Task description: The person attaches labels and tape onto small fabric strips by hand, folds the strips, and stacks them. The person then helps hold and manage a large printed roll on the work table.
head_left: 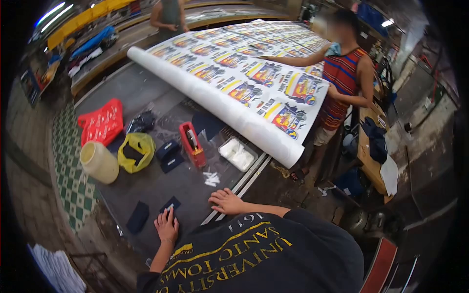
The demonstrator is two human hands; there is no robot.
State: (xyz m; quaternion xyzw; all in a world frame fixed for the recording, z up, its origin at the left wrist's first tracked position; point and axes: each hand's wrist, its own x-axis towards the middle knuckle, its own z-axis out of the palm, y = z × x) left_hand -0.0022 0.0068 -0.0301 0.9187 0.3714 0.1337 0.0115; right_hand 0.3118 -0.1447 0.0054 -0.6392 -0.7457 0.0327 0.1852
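My left hand rests on the dark table with fingers stretched out. Its fingertips touch the near edge of a small navy cloth piece, where a small pale label-like bit shows. A second navy cloth piece lies flat to the left of that hand. Beside the metal rail along the table's edge, my right hand lies palm down, fingers loosely spread, with nothing visible in it. Just beyond it is a small pile of white slips.
A red open box, a clear tray of white pieces, folded navy cloths, a yellow bag, a cream jar and a red bag stand on the table. Behind, a person handles a printed sheet.
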